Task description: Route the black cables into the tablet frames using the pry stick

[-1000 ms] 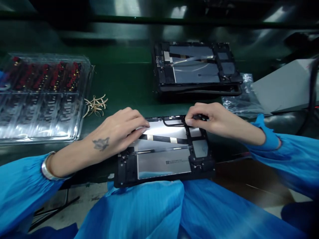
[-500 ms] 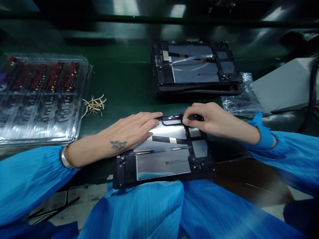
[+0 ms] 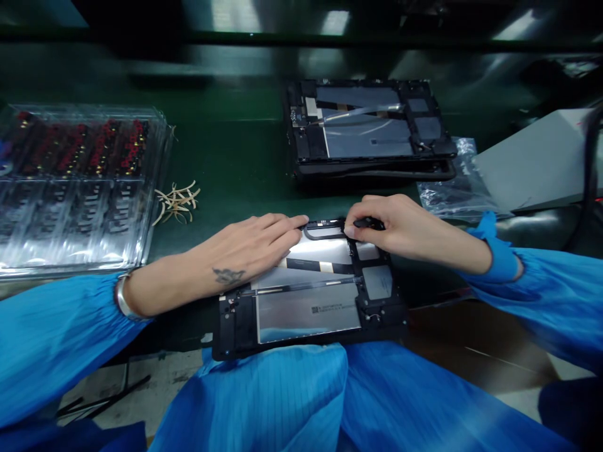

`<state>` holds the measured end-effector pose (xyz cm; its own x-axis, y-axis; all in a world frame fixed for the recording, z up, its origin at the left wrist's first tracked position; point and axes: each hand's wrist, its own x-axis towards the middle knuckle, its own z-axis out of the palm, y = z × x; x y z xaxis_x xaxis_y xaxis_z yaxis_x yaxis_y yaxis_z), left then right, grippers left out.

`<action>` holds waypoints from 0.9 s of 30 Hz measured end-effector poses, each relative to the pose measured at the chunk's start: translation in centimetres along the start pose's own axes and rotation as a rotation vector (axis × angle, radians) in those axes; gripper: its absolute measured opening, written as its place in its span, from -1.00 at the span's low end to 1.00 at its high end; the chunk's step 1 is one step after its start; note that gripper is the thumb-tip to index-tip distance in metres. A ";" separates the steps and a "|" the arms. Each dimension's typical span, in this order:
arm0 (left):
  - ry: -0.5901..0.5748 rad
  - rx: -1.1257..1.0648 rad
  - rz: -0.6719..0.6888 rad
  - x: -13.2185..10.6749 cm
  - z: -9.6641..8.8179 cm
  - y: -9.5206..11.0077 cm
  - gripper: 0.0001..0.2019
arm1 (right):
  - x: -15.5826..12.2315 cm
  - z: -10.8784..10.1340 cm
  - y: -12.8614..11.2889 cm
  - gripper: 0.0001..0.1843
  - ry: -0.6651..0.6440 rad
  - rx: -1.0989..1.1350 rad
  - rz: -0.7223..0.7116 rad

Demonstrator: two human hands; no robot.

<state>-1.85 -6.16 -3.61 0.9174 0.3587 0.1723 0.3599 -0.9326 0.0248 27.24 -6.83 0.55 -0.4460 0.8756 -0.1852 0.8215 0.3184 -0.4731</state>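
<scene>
A dark green workbench top (image 3: 230,150) is bordered at the rear by a dark, glossy band (image 3: 264,66). Bright patches of light (image 3: 336,22) are reflected beyond it, near the view's upper edge. Below, a pale, stained floor (image 3: 181,373) is crossed by thin dark bars (image 3: 117,395).

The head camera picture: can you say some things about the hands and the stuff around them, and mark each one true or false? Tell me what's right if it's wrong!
1. The left hand rests on the open black device. True.
2. The right hand is empty. False: it holds something black.
3. Red parts sit in the clear tray. True.
4. The pale strips are inside the tray. False: they lie beside it.
5. A silver band circles the left wrist. True.
</scene>
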 end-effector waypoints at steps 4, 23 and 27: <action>0.043 0.249 0.114 0.7 -0.6 0.1 -0.71 | 0.1 -0.1 -0.1 -0.78 -0.001 -0.009 0.001; 0.012 0.516 0.330 2.2 -2.3 0.5 -0.70 | -0.3 -0.6 -0.3 -0.71 -0.020 0.024 -0.013; 0.067 0.465 0.304 2.3 -2.7 0.1 -0.71 | -0.5 -0.6 -0.3 -0.71 0.001 0.054 -0.037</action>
<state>-0.12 -5.55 -0.59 0.9844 0.0588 0.1661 0.1315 -0.8725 -0.4705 27.44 -7.15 1.30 -0.4752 0.8641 -0.1660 0.7840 0.3302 -0.5256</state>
